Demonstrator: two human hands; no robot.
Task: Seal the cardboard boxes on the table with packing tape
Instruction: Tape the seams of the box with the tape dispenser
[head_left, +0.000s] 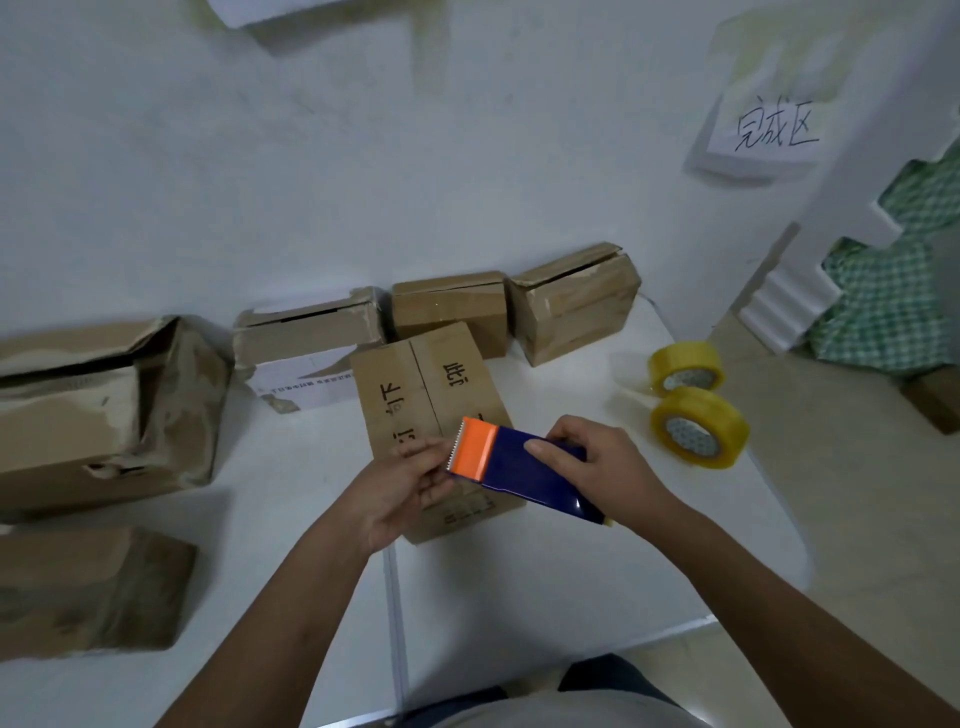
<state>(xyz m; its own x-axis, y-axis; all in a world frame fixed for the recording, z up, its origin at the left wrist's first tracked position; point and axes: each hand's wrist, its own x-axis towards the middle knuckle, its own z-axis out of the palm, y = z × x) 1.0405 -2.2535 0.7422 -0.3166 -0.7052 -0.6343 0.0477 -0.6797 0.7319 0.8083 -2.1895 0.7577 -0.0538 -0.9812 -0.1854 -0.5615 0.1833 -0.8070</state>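
Dispenser held over box

Right hand (597, 462) gripped the dispenser (524, 470); left hand (400, 488) pinched at its toothed end above the box (431, 395).

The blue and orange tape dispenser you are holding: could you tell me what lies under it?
A flat brown cardboard box with black printed characters lies on the white table; its part beneath the blue and orange tape dispenser is covered.

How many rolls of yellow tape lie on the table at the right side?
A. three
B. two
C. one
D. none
B: one yellow tape roll lies farther back and a second yellow tape roll lies nearer, both on the white table, right of the hands.
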